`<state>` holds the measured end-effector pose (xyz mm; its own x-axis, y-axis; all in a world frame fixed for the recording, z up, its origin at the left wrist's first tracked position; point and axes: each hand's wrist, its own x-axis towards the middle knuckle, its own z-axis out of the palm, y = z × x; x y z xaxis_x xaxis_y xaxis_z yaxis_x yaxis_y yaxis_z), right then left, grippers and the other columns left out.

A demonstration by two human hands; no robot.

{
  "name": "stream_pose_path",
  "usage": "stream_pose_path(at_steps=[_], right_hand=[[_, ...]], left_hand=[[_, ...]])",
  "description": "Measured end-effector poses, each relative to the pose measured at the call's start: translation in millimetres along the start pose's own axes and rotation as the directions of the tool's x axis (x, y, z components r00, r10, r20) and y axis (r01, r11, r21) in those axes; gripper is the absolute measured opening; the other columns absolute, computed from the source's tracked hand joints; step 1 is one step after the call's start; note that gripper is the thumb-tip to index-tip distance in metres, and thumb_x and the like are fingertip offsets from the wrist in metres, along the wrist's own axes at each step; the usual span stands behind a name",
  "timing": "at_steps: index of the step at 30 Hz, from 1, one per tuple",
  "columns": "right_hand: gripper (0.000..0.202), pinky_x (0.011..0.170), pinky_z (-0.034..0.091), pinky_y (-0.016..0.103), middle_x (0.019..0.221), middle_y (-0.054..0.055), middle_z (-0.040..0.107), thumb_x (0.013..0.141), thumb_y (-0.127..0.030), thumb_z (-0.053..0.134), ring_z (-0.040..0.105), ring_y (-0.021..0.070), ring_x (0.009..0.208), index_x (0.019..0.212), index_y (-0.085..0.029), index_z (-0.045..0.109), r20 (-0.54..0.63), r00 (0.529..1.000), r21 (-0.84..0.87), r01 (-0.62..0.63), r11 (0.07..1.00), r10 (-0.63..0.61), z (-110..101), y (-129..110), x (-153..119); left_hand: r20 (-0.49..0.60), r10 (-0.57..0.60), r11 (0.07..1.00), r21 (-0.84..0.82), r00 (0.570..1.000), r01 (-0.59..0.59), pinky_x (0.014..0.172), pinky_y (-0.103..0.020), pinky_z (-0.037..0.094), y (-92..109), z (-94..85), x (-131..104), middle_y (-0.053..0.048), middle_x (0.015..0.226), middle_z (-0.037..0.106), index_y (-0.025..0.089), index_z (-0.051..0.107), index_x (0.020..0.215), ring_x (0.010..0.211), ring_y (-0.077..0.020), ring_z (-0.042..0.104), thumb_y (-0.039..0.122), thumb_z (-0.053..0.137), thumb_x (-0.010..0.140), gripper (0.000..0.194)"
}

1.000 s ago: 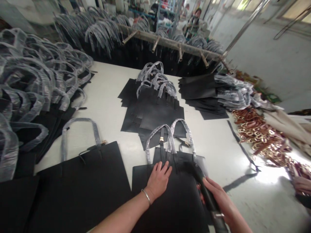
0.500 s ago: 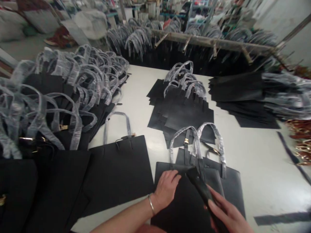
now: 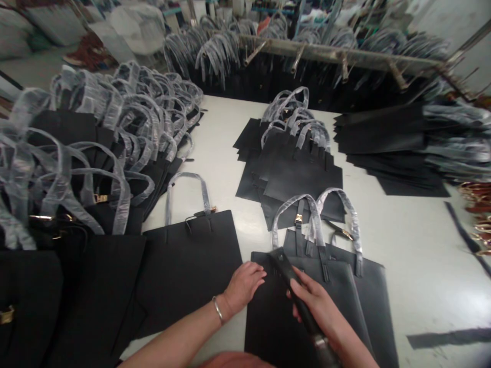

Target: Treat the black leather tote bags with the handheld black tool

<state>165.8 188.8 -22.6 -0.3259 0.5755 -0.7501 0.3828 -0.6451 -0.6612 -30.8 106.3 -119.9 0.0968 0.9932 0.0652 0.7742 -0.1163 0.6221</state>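
Note:
In front of me lies a flat black bag panel (image 3: 307,317) with a handle wrapped in clear film (image 3: 318,230). My right hand (image 3: 312,301) is closed round a black hand tool (image 3: 286,268) with a flat, broad head and a long grip; its exact kind is unclear. The tool's head rests at the panel's upper left corner, by the foot of the handle. My left hand (image 3: 243,286), a bangle on its wrist, lies with fingers stretched at the panel's left edge. Under the panel, a second black panel (image 3: 378,291) sticks out to the right.
Another black panel (image 3: 192,266) lies left, beside a large heap of wrapped handles (image 3: 134,112). Stacked panels (image 3: 303,168) sit mid-table, with more stacks (image 3: 383,133) at back right. Behind the white table (image 3: 218,133) stands a rack (image 3: 326,56) hung with bags. Dark strips (image 3: 445,337) lie right.
My right hand has carried the tool up and left, to the panel's upper left corner. My left hand has drawn back left toward the panel's edge. The view has shifted slightly.

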Motion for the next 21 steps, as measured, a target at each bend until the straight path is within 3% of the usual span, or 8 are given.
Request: stream_pose_path(at_steps=[3, 8, 11, 15, 21], right_hand=[[0.09, 0.043, 0.045, 0.025, 0.075, -0.002, 0.063, 0.074, -0.058, 0.064, 0.055, 0.0112, 0.045, 0.147, -0.016, 0.033, -0.052, 0.998, -0.025, 0.036, 0.999, -0.037, 1.9, -1.0, -3.0], [0.085, 0.047, 0.046, 0.026, 0.076, -0.001, 0.063, 0.076, -0.056, 0.063, 0.053, 0.0106, 0.047, 0.146, -0.017, 0.037, 0.116, 0.993, -0.102, 0.011, 0.995, 0.001, 0.9, 6.2, -23.3], [0.082, 0.048, 0.046, 0.026, 0.077, 0.0, 0.064, 0.076, -0.054, 0.063, 0.053, 0.0105, 0.047, 0.146, -0.018, 0.04, 0.159, 0.986, -0.157, -0.017, 0.987, 0.042, 8.8, 6.2, -25.6], [0.079, 0.048, 0.046, 0.025, 0.077, -0.001, 0.063, 0.078, -0.052, 0.061, 0.054, 0.0104, 0.047, 0.146, -0.018, 0.04, 0.172, 0.985, -0.174, -0.003, 0.985, 0.033, 18.3, 7.3, -16.5], [0.07, 0.046, 0.046, 0.024, 0.079, 0.0, 0.065, 0.083, -0.046, 0.059, 0.056, 0.0102, 0.046, 0.145, -0.019, 0.041, 0.167, 0.986, -0.164, 0.024, 0.986, 0.004, 19.7, 17.3, -3.3]], left_hand=[[0.004, 0.014, 0.996, -0.092, 1.0, -0.014, 0.087, -0.031, 0.053, -7.6, -9.3, 2.3, -0.006, 0.104, 0.066, 0.021, 0.065, 0.109, 0.096, -0.0175, 0.061, 0.014, 0.057, 0.091, 0.021], [-0.041, -0.077, 0.984, -0.163, 0.996, 0.07, 0.087, -0.029, 0.05, -38.3, -41.9, 25.5, -0.005, 0.099, 0.066, 0.02, 0.066, 0.107, 0.095, -0.0165, 0.061, 0.021, 0.05, 0.096, 0.019], [0.124, 0.052, 0.992, -0.121, 0.991, -0.037, 0.085, -0.027, 0.049, -57.4, -57.0, 48.1, -0.003, 0.1, 0.066, 0.023, 0.068, 0.107, 0.093, -0.0158, 0.062, 0.027, 0.052, 0.096, 0.019], [0.363, 0.208, 0.978, -0.071, 0.908, -0.196, 0.077, -0.021, 0.045, -72.0, -69.0, 76.0, 0.001, 0.098, 0.066, 0.028, 0.071, 0.101, 0.089, -0.0138, 0.063, 0.029, 0.059, 0.092, 0.014], [0.456, 0.34, 0.935, -0.067, 0.823, -0.349, 0.065, -0.021, 0.039, -73.6, -71.0, 98.1, 0.002, 0.087, 0.064, 0.026, 0.071, 0.085, 0.083, -0.0135, 0.061, 0.032, 0.063, 0.09, 0.011]])
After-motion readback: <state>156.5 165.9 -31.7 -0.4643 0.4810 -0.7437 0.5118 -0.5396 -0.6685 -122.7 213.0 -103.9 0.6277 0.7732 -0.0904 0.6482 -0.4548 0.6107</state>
